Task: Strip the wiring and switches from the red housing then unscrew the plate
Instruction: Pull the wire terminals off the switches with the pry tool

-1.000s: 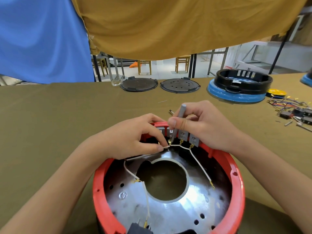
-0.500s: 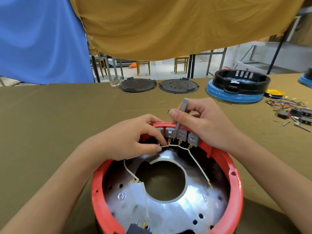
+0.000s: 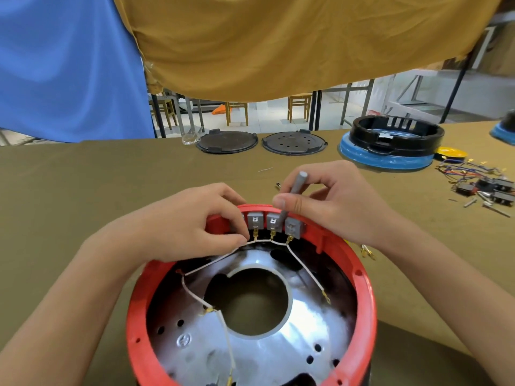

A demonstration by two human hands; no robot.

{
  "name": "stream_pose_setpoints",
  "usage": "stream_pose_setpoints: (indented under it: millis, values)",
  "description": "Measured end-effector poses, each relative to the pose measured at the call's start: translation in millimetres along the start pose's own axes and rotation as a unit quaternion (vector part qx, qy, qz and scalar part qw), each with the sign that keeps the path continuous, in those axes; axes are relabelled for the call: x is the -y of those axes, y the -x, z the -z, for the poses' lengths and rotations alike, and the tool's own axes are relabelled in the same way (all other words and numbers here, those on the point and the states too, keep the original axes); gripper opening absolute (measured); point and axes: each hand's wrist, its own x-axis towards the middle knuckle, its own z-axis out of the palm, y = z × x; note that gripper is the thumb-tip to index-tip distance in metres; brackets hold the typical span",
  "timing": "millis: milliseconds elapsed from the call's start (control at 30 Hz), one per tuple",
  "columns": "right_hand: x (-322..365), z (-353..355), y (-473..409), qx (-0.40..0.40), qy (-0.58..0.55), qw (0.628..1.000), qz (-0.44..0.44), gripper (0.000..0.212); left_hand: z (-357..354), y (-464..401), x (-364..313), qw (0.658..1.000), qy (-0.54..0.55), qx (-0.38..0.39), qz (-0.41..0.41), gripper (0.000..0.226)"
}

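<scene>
I see the round red plastic housing (image 3: 359, 277) sitting open-side up at the near centre of the olive tabletop (image 3: 83, 196), with the shiny metal plate (image 3: 278, 355) still fixed inside it. The row of small grey switch blocks (image 3: 274, 222) stands along the housing's far rim, and the thin white wire (image 3: 211, 263) runs from their brass terminals down across the plate.

My right hand (image 3: 337, 204) holds a slim grey metal tool (image 3: 292, 195), fingers curled round it; the shaft tilts from upper right down to the left, its tip meeting the blocks between the second and third that show. My left hand (image 3: 192, 227) pinches the white wire just left of the row, thumb and forefinger closed on it.

I judge the next move turns on this: the switches lie directly below the tool tip, and the wire's pull runs leftward and nearer, toward my left hand.
</scene>
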Motion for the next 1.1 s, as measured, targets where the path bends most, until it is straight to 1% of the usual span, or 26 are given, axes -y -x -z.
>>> stream_pose_setpoints:
  millis: [67,133,200,333,467,533,633,733,867,967,1100]
  values:
    - [0.1,-0.5,1.0,0.008,0.004,1.0,0.006,0.021,-3.2,-2.1,-1.6,0.999,0.019,-0.009,-0.026,0.011]
    - [-0.5,0.3,1.4,0.02,0.022,0.999,0.016,0.016,-7.5,-4.6,-2.1,0.999,0.026,0.002,-0.038,0.013]
    - [-1.3,1.3,1.7,0.029,0.043,0.998,0.022,0.01,-9.2,-6.2,-1.0,0.999,0.022,0.018,-0.036,0.016]
    - [-3.2,3.8,1.4,0.046,0.045,0.998,0.017,0.004,-5.4,-10.0,-1.8,0.999,0.012,0.038,-0.023,0.018]
    - [-5.3,7.0,0.2,0.052,0.05,0.997,0.01,0.004,4.6,-22.9,-7.0,0.996,-0.034,0.075,-0.029,0.017]
    - [-6.4,8.0,-0.4,0.05,0.047,0.998,0.001,0.004,3.3,-27.4,-5.5,0.996,-0.044,0.072,-0.039,0.016]
    - [-5.8,7.7,-0.9,0.052,0.038,0.998,-0.013,0.011,-7.5,-25.5,0.1,0.997,0.007,0.044,-0.059,0.014]
    - [-5.0,3.7,-0.6,0.036,0.065,0.997,-0.016,0.025,-15.1,-23.8,4.9,0.997,0.019,0.024,-0.072,0.015]
    - [1.3,-3.8,1.3,0.027,0.081,0.996,-0.028,0.034,-15.6,-24.1,7.1,0.997,0.026,0.012,-0.073,0.015]
    - [5.0,-5.9,1.7,0.028,0.09,0.995,-0.026,0.037,-16.4,-24.2,7.0,0.997,0.032,0.01,-0.07,0.016]
    - [5.1,-5.9,0.7,0.027,0.104,0.994,-0.028,0.034,-16.5,-23.5,7.7,0.997,0.041,0.002,-0.069,0.017]
